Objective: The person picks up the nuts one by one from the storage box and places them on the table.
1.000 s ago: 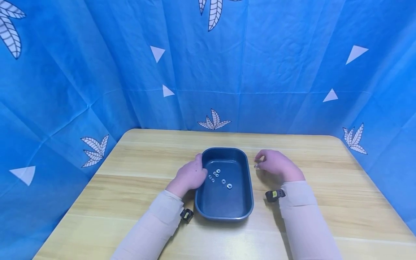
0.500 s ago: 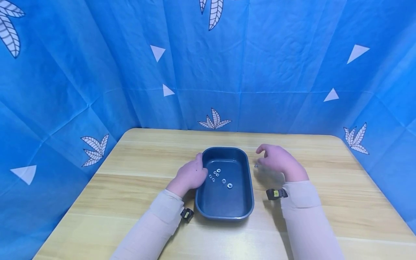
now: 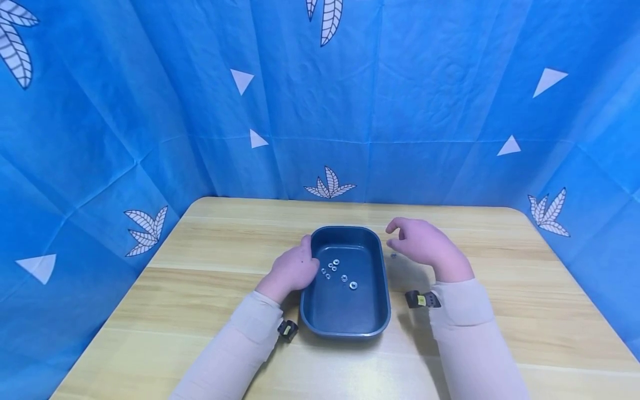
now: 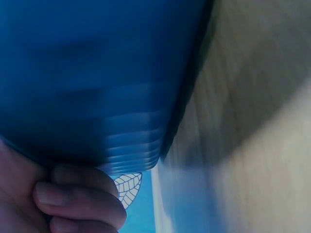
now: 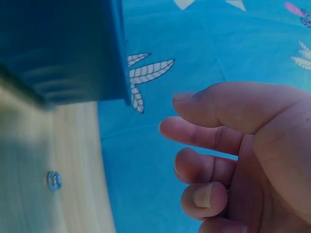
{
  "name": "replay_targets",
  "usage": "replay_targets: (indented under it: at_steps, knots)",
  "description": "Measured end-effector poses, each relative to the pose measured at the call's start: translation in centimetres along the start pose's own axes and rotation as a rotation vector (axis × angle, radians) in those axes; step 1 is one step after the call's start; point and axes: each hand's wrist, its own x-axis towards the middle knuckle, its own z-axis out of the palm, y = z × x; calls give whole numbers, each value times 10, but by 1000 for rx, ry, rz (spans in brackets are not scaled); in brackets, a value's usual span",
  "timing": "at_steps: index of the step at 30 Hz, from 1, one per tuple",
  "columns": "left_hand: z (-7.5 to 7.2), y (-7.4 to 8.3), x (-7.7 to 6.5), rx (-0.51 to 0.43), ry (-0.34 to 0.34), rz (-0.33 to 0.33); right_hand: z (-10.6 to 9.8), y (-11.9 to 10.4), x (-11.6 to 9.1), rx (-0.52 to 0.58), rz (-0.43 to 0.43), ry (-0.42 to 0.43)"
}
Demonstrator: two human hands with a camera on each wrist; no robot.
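Around the left rim of a dark blue rectangular tray (image 3: 345, 311), my left hand (image 3: 295, 268) keeps its grip, fingers curled against the outer wall in the left wrist view. Several small silver metal nuts (image 3: 344, 278) lie loose on the tray's floor, mostly left of its middle. My right hand (image 3: 422, 243) hovers just beyond the tray's right rim. Its thumb and index finger stand apart with nothing between them, the other fingers loosely bent. One more nut (image 5: 54, 180) rests on the wooden table below this hand, close to the tray's right side.
The wooden table (image 3: 225, 233) ends at a rounded back edge, against a hanging blue cloth (image 3: 425, 111) printed with white leaves and triangles. A small black camera sits at each wrist, beside the pale sleeves.
My right fingers have come away from the nut on the table, lifting and spreading, then shifting slightly left toward the tray. The left hand and the tray have stayed in place.
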Motion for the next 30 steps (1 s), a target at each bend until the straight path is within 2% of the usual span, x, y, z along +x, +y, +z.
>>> replay_targets:
  at_steps: [8, 14, 30]
  knots:
    - [-1, 1, -1, 1, 9, -1, -6, -17, -5, -18, -35, 25]
    - [-1, 1, -2, 5, 12, -2, -8, -28, -8, -31, -29, 31]
    - [1, -1, 0, 18, 15, 1, -2, -50, -10, -46, -82, 50]
